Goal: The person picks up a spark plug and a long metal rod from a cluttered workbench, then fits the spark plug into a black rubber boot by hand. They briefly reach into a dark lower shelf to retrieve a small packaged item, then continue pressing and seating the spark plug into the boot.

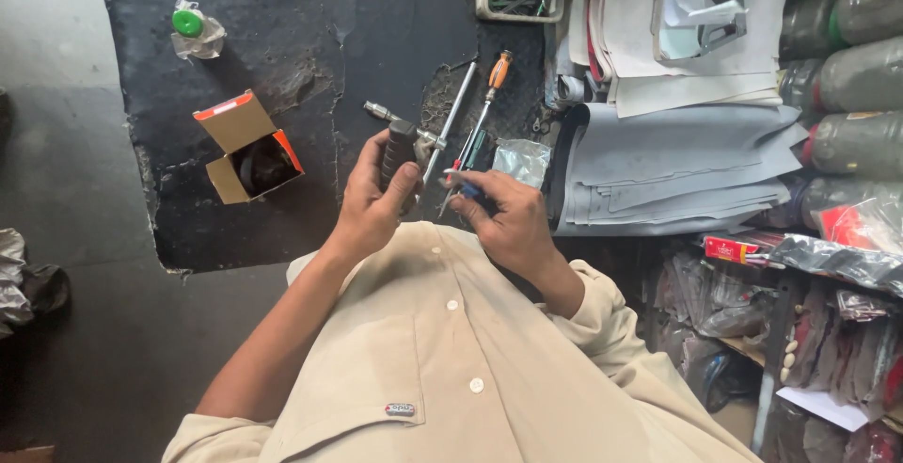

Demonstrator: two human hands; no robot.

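Cardboard box [249, 146], screwdriver [490, 96], perhaps pliers beyond left hand [376, 201]

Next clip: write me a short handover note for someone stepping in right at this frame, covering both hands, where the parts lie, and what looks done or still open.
Left hand: closed around a black-handled metal part, held upright.
Right hand: pinching a small blue-handled tool, tip toward the part.
On the dark mat: open cardboard box with a dark item inside, orange-handled screwdriver, metal rod, green-capped bottle, clear plastic bag.
Done: box opened, part out in hand.
Left: work on the part looks unfinished; exact step cannot be told.
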